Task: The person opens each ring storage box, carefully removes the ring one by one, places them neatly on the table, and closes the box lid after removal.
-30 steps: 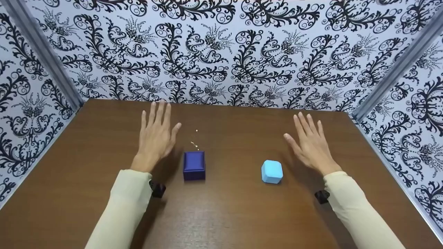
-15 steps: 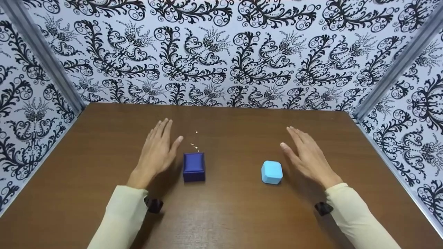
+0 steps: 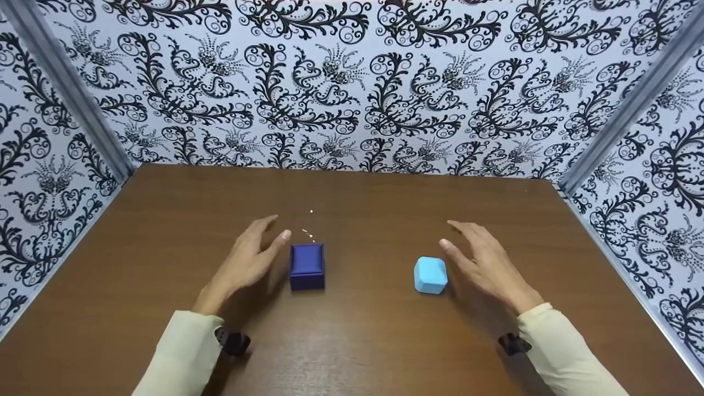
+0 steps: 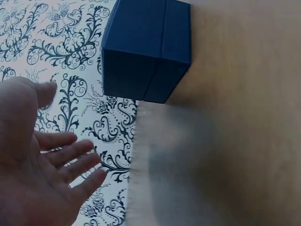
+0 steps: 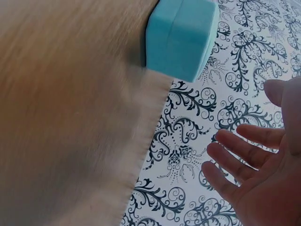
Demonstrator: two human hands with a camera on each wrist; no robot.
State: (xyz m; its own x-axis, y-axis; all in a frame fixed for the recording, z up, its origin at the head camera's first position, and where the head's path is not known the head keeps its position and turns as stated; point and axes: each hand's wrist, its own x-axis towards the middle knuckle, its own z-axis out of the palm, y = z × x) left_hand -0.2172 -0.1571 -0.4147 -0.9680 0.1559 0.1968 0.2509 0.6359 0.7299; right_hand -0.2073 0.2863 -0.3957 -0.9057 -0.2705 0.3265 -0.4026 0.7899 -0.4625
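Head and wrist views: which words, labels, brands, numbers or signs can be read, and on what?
No readable text anywhere.
Blue box: none on its visible sides.
Cyan box: likewise none.
Wall: only scroll pattern.
Left camera and right camera: too small and dark to tell.

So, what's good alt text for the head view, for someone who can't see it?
A person's left hand hovers beside a navy box and their right hand beside a smaller light blue box, both boxes standing on a brown table. Gold specks lie beyond the navy box.
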